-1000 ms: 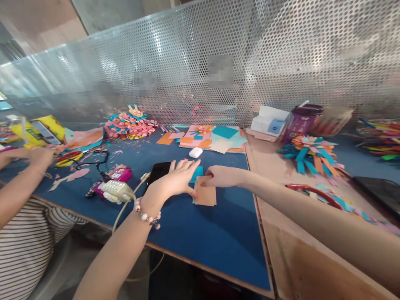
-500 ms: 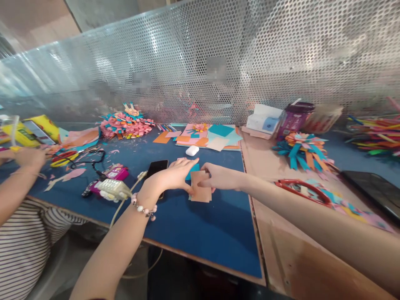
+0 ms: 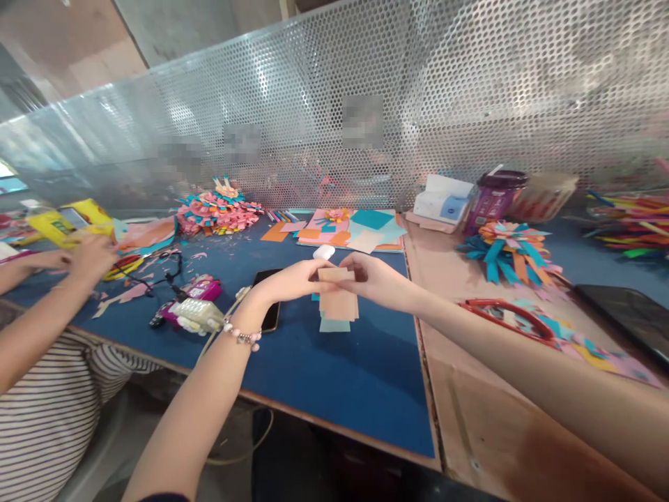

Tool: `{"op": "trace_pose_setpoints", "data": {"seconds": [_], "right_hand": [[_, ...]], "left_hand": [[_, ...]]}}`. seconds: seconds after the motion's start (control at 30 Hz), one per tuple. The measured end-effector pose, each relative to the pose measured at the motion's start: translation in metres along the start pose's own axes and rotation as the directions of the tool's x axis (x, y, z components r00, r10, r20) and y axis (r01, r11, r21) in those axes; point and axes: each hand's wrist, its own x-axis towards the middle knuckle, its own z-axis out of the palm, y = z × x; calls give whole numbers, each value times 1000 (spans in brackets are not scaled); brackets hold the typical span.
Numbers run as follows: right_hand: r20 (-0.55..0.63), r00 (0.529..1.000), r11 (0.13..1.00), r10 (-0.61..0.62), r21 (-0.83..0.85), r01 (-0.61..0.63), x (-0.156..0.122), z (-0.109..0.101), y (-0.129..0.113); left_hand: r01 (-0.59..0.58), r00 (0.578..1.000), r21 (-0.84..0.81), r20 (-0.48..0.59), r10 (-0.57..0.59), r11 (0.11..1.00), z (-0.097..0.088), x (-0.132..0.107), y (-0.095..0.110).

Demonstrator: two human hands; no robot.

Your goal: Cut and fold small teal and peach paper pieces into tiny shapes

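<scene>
Between my two hands is a small piece of tan paper (image 3: pixel 336 274), lifted off the table and pinched at its two sides. My left hand (image 3: pixel 297 277), with a beaded bracelet at the wrist, grips its left edge. The fingers of my right hand (image 3: pixel 368 277) close on its right edge. Just below lie more tan paper pieces (image 3: pixel 339 307), with a pale blue-green paper piece (image 3: pixel 334 325) showing under them. A bit of blue paper peeks out by my left fingertips. The white earbud case (image 3: pixel 324 252) sits right behind my hands.
A black phone (image 3: pixel 272 317) lies beside my left wrist. Red-handled scissors (image 3: pixel 509 317) and a paper-strip flower (image 3: pixel 504 254) are at right. Coloured sheets (image 3: pixel 368 240) lie at the back, before a perforated metal panel (image 3: pixel 334 84). At left, another person's hands (image 3: pixel 91 261) work near yellow packets.
Both hands have risen slightly and now hold a tan piece up by its sides. The pale blue-green paper shows more beneath. The neighbour's hands have moved right.
</scene>
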Motion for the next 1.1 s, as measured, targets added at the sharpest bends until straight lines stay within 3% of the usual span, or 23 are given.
{"op": "trace_pose_setpoints", "data": {"seconds": [0.17, 0.33, 0.53, 0.7, 0.87, 0.97, 1.1], "right_hand": [[-5, 1000, 1000, -26, 12, 26, -2, 14, 6], [-66, 998, 1000, 9, -23, -11, 2, 21, 16], [-30, 999, 977, 43, -207, -48, -17, 26, 12], [48, 999, 961, 13, -278, 1, -39, 43, 6], [-64, 998, 963, -3, -269, -15, -50, 39, 3], [-167, 986, 971, -16, -236, -25, -53, 28, 0], [-243, 960, 969, -135, -234, 77, -50, 20, 1]], "left_hand": [[54, 998, -153, 20, -52, 987, 1, 2, -8], [51, 998, -223, -10, -55, 973, -8, -2, -4], [20, 957, -293, -271, -103, 956, -31, -22, 3], [66, 959, -172, -260, -109, 983, -30, -22, -1], [129, 933, -121, -323, -162, 984, -28, -18, -10], [170, 941, -182, -263, -215, 968, -24, -16, -6], [163, 980, -320, -55, -190, 933, -8, -11, 7]]}}
